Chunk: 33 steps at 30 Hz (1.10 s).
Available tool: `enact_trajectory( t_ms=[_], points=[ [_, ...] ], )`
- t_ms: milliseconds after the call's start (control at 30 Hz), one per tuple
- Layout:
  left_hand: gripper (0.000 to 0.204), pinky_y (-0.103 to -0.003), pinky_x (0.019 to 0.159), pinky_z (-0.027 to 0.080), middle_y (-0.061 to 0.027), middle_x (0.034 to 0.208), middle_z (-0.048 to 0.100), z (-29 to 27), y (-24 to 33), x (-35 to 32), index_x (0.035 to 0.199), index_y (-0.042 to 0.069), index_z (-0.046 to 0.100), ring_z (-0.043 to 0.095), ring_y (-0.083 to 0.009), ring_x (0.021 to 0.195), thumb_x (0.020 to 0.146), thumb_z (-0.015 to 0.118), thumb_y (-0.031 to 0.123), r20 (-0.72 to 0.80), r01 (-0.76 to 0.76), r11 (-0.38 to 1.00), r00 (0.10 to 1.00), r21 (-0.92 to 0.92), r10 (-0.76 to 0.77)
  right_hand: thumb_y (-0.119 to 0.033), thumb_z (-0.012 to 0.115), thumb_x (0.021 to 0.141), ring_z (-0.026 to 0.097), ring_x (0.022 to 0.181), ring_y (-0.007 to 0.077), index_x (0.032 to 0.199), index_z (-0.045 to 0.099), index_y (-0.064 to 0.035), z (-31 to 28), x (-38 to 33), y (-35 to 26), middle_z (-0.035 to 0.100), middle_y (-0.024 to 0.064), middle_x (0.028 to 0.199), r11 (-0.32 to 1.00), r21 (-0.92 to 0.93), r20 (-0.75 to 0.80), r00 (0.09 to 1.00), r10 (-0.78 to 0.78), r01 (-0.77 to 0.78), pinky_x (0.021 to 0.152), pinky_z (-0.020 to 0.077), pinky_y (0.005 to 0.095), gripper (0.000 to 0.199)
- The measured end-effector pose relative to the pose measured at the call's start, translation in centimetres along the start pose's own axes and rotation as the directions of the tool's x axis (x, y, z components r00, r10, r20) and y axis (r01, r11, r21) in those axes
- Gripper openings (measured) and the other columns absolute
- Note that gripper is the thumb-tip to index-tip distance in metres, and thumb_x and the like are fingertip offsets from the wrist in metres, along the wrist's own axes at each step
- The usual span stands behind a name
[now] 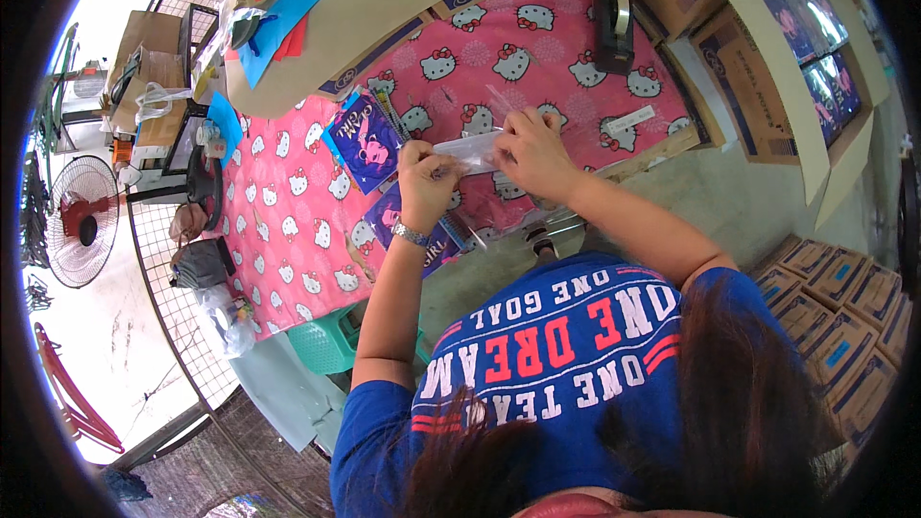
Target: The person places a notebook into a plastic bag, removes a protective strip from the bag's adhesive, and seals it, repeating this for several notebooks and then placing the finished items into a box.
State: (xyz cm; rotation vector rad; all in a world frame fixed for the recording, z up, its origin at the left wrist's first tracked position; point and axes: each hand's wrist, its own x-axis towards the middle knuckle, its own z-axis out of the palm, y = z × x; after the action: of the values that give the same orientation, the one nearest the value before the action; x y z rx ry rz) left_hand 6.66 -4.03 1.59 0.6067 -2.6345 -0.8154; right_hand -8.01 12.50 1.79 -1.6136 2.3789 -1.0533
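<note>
Between my two hands stretches a clear plastic bag (470,152), just above the near part of the table. My left hand (429,177) is closed on its left end, the fingertips pinched together. The fingers of my right hand (537,155) pinch the other end. Left of my left hand lies a purple notebook (368,144) with a pink figure on the cover and a blue edge. Another purple notebook (439,247) lies nearer to me, partly hidden behind my left hand and wrist.
The table (288,197) wears a pink cartoon-cat cover. A black tape dispenser (614,29) stands at the far right. An open carton (811,86) at right holds wrapped purple notebooks. Stacked brown boxes (835,317) lie lower right; a green stool (323,341) and a fan (84,221) are left.
</note>
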Motion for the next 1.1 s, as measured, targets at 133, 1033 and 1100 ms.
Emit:
enact_trajectory(
  t_ms=[133,1033,1100],
  points=[
    [0.018,-0.031,0.079,0.041,-0.0033,0.101,0.055,0.7,2.0,0.8,0.069,0.009,0.072,0.050,-0.0230,0.087,0.059,0.079,0.022,-0.075,0.311,0.942,0.950,0.128,-0.303,-0.026,0.066,0.080,0.051,0.089,0.0209,0.078,0.069,-0.0082,-0.3,1.5,-0.3,0.055,0.0038,0.084,0.991,-0.016,0.007,0.991,0.136,-0.136,0.082,0.0337,0.0414,0.019],
    [0.014,-0.025,0.072,0.043,-0.0018,0.084,0.064,2.5,-1.6,1.5,0.093,0.001,0.066,0.057,-0.0105,0.073,0.079,0.065,0.004,0.321,0.564,0.376,0.778,-0.735,-0.540,-0.022,0.059,0.087,0.043,0.058,0.0078,0.082,0.056,-0.0094,-0.4,9.2,10.5,0.047,-0.0029,0.069,0.266,0.750,0.637,0.769,-0.049,-0.605,0.050,0.0333,0.0222,0.014],
    [0.023,-0.024,0.073,0.042,-0.0019,0.086,0.064,2.2,-0.5,1.9,0.101,0.002,0.063,0.056,-0.0108,0.075,0.078,0.066,0.004,0.307,0.535,0.332,0.782,-0.776,-0.542,-0.035,0.063,0.083,0.050,0.060,0.0126,0.073,0.057,-0.0052,-0.4,13.5,6.4,0.052,0.0002,0.067,0.795,0.580,0.670,0.660,-0.341,-0.178,0.053,0.0383,0.0290,0.032]
  ],
)
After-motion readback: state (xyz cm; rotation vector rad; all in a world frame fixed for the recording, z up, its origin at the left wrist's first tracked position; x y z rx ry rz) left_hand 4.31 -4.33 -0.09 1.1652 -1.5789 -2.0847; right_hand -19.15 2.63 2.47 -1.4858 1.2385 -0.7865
